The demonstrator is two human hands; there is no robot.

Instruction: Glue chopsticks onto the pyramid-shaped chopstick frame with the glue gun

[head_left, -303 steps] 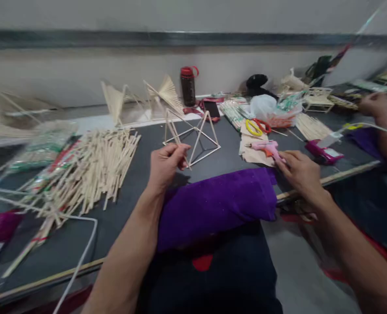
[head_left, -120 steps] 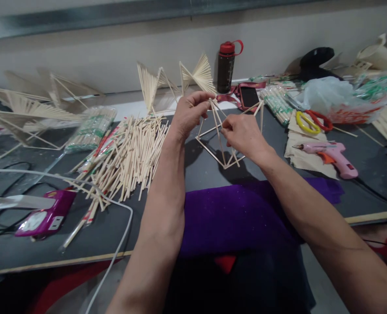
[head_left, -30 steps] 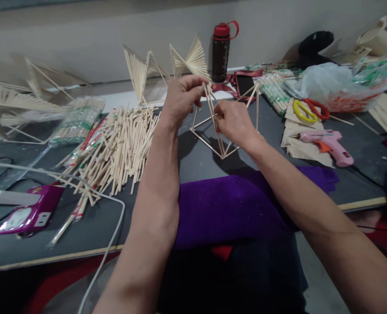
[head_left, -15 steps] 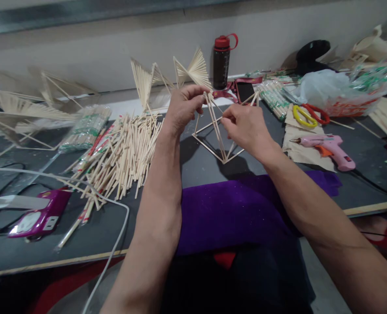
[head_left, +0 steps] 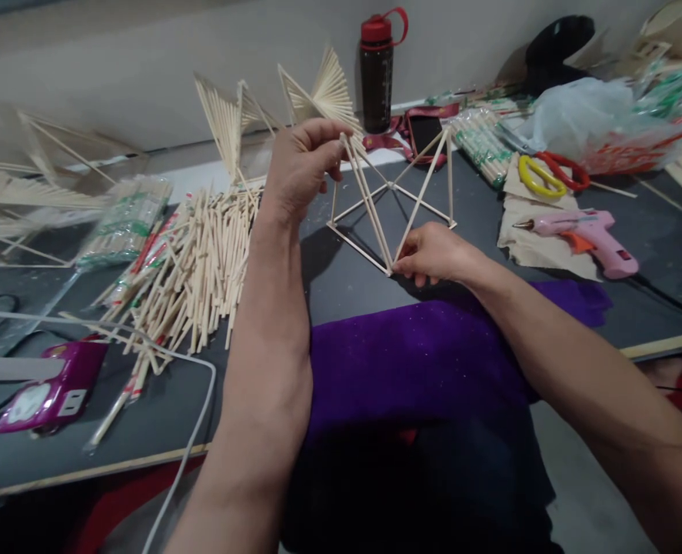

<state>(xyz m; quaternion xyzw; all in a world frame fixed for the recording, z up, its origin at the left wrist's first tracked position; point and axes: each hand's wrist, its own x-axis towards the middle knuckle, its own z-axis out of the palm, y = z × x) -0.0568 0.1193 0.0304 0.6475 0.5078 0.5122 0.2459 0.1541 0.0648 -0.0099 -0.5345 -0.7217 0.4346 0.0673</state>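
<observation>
A frame of thin wooden sticks (head_left: 357, 251) stands on the dark table, with a square-like base and two raised peaks. My left hand (head_left: 306, 163) pinches the top of its left peak, where sticks meet. Down at the near corner of the base, my right hand (head_left: 430, 254) has its fingertips closed on the stick joint. From that corner a pair of sticks leans up to the left hand, and another stick rises to the right peak. A purple cloth (head_left: 398, 362) lies along the table edge, just in front of the frame.
Loose sticks (head_left: 202, 269) are heaped on the left, beside a wrapped stick bundle (head_left: 127, 219). Finished fan-like stick models (head_left: 323, 88) and a bottle (head_left: 377, 77) stand behind. To the right lie a pink glue gun (head_left: 588, 235) and scissors (head_left: 542, 175). A white cable (head_left: 144, 331) crosses the left side.
My right hand has gone from the upper sticks down to the near base corner. My left hand stays on the left peak. The camera view has shifted slightly.
</observation>
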